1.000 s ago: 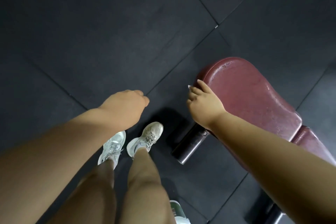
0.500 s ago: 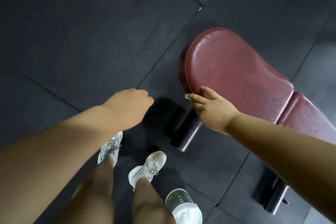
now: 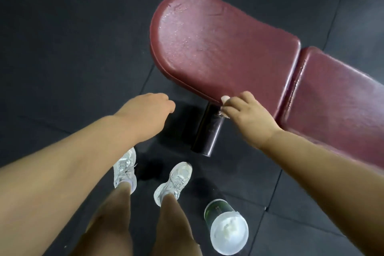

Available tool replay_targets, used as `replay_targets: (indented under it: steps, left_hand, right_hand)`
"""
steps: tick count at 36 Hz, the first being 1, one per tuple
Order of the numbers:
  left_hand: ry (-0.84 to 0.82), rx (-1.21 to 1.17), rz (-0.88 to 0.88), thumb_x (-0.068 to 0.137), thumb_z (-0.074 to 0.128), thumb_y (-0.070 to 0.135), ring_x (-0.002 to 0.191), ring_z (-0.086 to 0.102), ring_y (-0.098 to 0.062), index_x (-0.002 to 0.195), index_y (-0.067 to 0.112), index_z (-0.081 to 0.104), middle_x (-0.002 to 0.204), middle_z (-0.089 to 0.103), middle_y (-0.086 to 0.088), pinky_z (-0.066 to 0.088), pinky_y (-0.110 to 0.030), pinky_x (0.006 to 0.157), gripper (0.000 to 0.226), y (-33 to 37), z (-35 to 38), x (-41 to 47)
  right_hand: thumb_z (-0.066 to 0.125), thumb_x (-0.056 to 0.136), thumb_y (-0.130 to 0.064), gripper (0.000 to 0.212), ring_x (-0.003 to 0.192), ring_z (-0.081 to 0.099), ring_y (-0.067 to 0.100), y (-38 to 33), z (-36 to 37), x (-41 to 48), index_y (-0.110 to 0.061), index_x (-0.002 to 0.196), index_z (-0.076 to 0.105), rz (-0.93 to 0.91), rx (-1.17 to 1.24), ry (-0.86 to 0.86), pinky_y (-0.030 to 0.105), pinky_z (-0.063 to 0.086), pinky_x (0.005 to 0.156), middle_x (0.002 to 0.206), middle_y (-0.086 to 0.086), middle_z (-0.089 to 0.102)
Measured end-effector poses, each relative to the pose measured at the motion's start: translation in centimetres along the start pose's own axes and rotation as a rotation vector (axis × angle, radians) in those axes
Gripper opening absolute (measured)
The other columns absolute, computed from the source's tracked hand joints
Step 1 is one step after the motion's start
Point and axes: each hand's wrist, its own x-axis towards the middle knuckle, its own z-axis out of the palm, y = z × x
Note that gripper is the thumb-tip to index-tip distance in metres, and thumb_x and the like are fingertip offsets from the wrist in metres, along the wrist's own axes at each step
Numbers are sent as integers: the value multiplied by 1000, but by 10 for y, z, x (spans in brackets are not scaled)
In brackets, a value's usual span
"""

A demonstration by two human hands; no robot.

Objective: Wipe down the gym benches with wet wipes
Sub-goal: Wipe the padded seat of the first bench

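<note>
- Your left hand hangs over the black floor mats, fingers curled under; can't tell if the grip has anything in it.
- Wet wipes canister stands on the floor by your right shoe.
- Your right hand rests on the near edge of the maroon bench pad; grip contents hidden.
</note>
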Motion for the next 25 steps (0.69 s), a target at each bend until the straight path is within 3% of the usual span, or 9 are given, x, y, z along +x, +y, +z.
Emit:
replay_targets:
  steps: [3,6,9,12,14,16,20,22,25]
  left_hand:
    - [44,-20,13,84,37,-5,106,50,-21,126,24,53,119,51,3,45,-35,83,53,15,-9,4]
    - [120,-14,66,86,38,-4,111,46,-20,126,23,53,120,50,4,42,-33,85,51,26,-14,9]
    - [186,-2,137,86,39,-6,109,43,-19,123,20,55,117,51,3,41,-32,83,48,36,-15,16]
    - [251,15,221,82,43,-11,105,42,-23,119,12,59,115,53,-2,42,-33,80,47,44,-14,26]
    - [305,29,294,76,47,-18,108,45,-32,113,4,63,114,57,-9,46,-40,84,46,49,-13,33]
    - [327,66,326,72,51,-23,117,45,-40,112,-1,64,119,57,-17,47,-50,90,47,51,-10,41]
    - [323,155,364,73,49,-25,133,33,-45,120,-4,58,135,47,-22,32,-52,104,52,52,-4,53]
    - [314,165,375,75,47,-24,135,31,-43,121,-3,58,137,45,-21,28,-47,107,52,52,-3,56]
    - [307,177,401,75,48,-24,133,34,-44,118,-3,60,135,48,-22,26,-45,106,50,48,-3,57]
  right_hand:
    - [59,72,11,25,80,53,35,-14,1,-30,-3,89,70,453,250,187,29,43,75,91,10,65]
    - [60,85,1,15,95,55,30,-36,8,-61,-5,94,70,892,444,276,19,34,87,100,7,61]
    - [56,91,-3,16,104,55,19,-53,14,-80,-7,102,68,1245,611,378,19,41,95,109,0,49]
    - [52,96,-13,14,94,54,9,-53,14,-82,-13,104,64,1583,734,546,-4,36,78,112,-5,40]
    - [53,97,-20,7,81,57,3,-44,19,-79,-18,99,60,1780,804,718,-1,40,73,112,-5,42]
    - [55,95,-24,6,77,63,1,-36,28,-73,-20,98,59,1902,890,859,10,49,70,115,0,53]
    - [50,96,-22,7,87,66,12,-29,39,-46,-22,96,57,1967,1032,906,25,54,78,99,-1,63]
    - [45,100,-23,12,81,62,11,-26,41,-35,-22,93,55,1958,1099,899,15,49,69,83,-10,58]
    - [38,102,-21,18,64,50,2,-27,40,-28,-17,98,55,1970,1116,875,2,37,48,75,-12,50]
